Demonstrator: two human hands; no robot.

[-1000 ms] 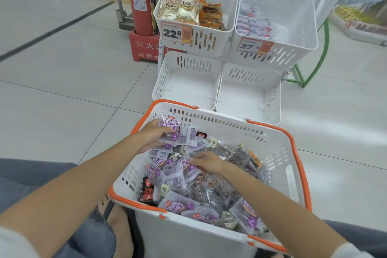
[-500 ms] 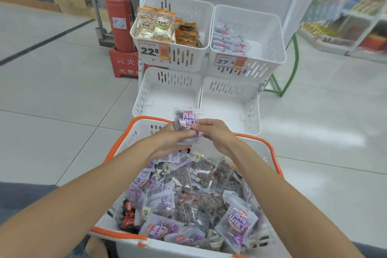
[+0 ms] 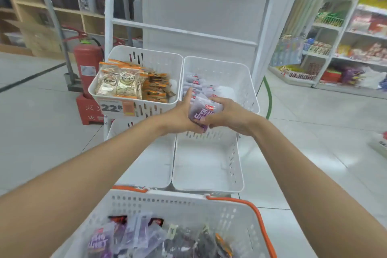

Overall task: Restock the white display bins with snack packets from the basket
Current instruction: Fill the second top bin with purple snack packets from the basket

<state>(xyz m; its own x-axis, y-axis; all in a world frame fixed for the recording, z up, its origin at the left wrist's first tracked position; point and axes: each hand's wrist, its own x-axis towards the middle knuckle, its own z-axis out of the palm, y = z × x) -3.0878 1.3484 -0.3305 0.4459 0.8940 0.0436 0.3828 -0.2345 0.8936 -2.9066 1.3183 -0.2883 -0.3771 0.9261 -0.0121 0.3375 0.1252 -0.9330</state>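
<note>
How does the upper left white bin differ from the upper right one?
The upper left bin holds orange-edged packets, filling its front; the upper right bin holds pale purple packets and looks less full. The upper left bin shows a price label; the upper right bin's front is hidden by the left hand and right hand. They hold a purple packet at the upper right bin, not the left one. Both are white, slotted, side by side.

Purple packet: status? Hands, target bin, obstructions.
Left hand and right hand both hold the purple packet. Packet at front rim of upper right bin, not yet released. Matching packets inside at left; nothing blocking.
</note>
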